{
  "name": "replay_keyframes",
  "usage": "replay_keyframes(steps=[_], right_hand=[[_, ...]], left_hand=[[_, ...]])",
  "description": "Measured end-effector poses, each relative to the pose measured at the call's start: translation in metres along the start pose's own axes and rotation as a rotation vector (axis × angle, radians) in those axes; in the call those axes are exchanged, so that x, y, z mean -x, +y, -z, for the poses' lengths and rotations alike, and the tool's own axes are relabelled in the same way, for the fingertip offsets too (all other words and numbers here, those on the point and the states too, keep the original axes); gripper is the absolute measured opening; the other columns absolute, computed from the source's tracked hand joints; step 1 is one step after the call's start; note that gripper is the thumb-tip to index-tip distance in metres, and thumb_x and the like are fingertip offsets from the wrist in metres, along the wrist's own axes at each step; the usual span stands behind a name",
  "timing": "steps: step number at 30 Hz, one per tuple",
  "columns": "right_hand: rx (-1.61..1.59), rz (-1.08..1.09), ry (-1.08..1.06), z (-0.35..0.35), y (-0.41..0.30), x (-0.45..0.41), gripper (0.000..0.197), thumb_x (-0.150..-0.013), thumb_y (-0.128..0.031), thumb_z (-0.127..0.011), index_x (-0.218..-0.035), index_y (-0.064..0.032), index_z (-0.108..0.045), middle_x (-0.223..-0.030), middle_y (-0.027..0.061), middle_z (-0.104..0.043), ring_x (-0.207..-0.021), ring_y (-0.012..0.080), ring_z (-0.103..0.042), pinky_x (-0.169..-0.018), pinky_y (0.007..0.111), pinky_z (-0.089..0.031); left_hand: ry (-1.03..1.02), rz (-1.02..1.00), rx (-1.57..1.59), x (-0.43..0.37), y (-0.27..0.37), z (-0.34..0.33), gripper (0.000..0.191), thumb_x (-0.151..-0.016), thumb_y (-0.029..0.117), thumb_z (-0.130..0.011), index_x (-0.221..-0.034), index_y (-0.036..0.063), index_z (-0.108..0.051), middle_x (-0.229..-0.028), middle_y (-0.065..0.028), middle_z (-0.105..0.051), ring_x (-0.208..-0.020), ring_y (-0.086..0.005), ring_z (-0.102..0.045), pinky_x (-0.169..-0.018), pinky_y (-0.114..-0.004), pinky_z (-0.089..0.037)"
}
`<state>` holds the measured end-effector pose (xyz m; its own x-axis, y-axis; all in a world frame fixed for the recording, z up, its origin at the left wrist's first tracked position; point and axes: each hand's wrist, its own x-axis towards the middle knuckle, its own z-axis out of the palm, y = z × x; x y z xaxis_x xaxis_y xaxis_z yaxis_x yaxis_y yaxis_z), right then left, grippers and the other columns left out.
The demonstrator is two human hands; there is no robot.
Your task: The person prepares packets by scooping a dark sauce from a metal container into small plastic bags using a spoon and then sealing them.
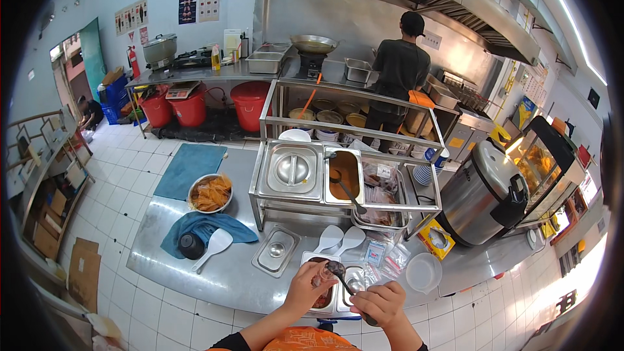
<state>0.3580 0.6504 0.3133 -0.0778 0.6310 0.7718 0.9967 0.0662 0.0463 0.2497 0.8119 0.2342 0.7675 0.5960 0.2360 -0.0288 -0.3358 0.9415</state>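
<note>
My left hand (pixel 307 286) holds a small clear plastic cup (pixel 322 277) over a steel food pan (pixel 321 303) of dark red food. In my right hand (pixel 382 304) is the handle of a dark spoon (pixel 347 283). The spoon's bowl, with dark food in it, is at the cup's rim. What the cup holds is hard to make out. To the right of the red food is another steel pan with a lid (pixel 357 275). Two white rice paddles (pixel 329 238) lie just beyond the pans. Small plastic bags (pixel 397 261) and a translucent tub (pixel 423 273) are on the right.
A steel rack (pixel 317 205) ahead bears a lidded pan (pixel 291 170) and a pan of brown sauce (pixel 344 170) with a ladle. A bowl of orange crackers (pixel 210 193) and a blue cloth (pixel 219 229) lie left. A large rice cooker (pixel 480 190) stands right. A person (pixel 402 68) stands beyond.
</note>
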Motion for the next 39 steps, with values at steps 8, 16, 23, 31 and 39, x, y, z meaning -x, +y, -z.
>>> replay_keyframes(steps=[8,16,23,31,39], right_hand=[[-0.050,-0.023,0.039,0.001,0.005,0.001,0.013,-0.079,-0.031,-0.067,-0.083,-0.0199,-0.063,-0.071,-0.0082,-0.062,-0.064,0.0092,-0.058,-0.053,0.025,-0.032],[-0.145,-0.050,0.064,0.000,0.008,0.000,0.014,-0.078,-0.029,-0.068,-0.082,-0.0185,-0.061,-0.070,-0.0064,-0.062,-0.061,0.0103,-0.058,-0.052,0.025,-0.033],[-0.128,-0.011,0.051,0.001,0.009,-0.001,0.014,-0.078,-0.029,-0.069,-0.081,-0.0179,-0.060,-0.069,-0.0060,-0.061,-0.059,0.0098,-0.058,-0.051,0.024,-0.031],[-0.188,-0.059,0.064,-0.002,0.011,-0.001,0.013,-0.081,-0.029,-0.066,-0.081,-0.0174,-0.061,-0.067,-0.0059,-0.063,-0.056,0.0086,-0.059,-0.050,0.024,-0.030],[-0.254,-0.210,0.215,-0.017,0.017,0.012,0.013,-0.086,-0.027,-0.061,-0.079,-0.0156,-0.060,-0.066,-0.0027,-0.064,-0.055,0.0122,-0.060,-0.048,0.027,-0.033]], left_hand=[[-0.017,0.035,-0.010,0.001,-0.004,-0.002,0.052,-0.075,0.030,-0.075,-0.115,-0.0005,-0.058,-0.102,-0.0111,-0.056,-0.092,-0.0238,-0.058,-0.081,-0.031,-0.046],[0.038,-0.075,-0.012,0.000,-0.007,-0.004,0.048,-0.073,0.016,-0.076,-0.115,0.0008,-0.059,-0.097,-0.0071,-0.054,-0.079,-0.0148,-0.057,-0.068,-0.025,-0.045],[-0.010,0.002,0.002,-0.002,-0.006,-0.001,0.052,-0.075,0.028,-0.075,-0.115,0.0006,-0.058,-0.100,-0.0108,-0.055,-0.089,-0.0240,-0.058,-0.079,-0.031,-0.046],[-0.012,0.036,-0.012,-0.002,0.000,0.001,0.053,-0.076,0.028,-0.075,-0.117,-0.0001,-0.057,-0.103,-0.0118,-0.056,-0.092,-0.0248,-0.058,-0.080,-0.031,-0.046],[0.082,-0.105,-0.047,-0.004,-0.012,0.000,0.048,-0.074,0.020,-0.076,-0.115,0.0018,-0.060,-0.094,-0.0068,-0.055,-0.082,-0.0153,-0.056,-0.067,-0.025,-0.045]])
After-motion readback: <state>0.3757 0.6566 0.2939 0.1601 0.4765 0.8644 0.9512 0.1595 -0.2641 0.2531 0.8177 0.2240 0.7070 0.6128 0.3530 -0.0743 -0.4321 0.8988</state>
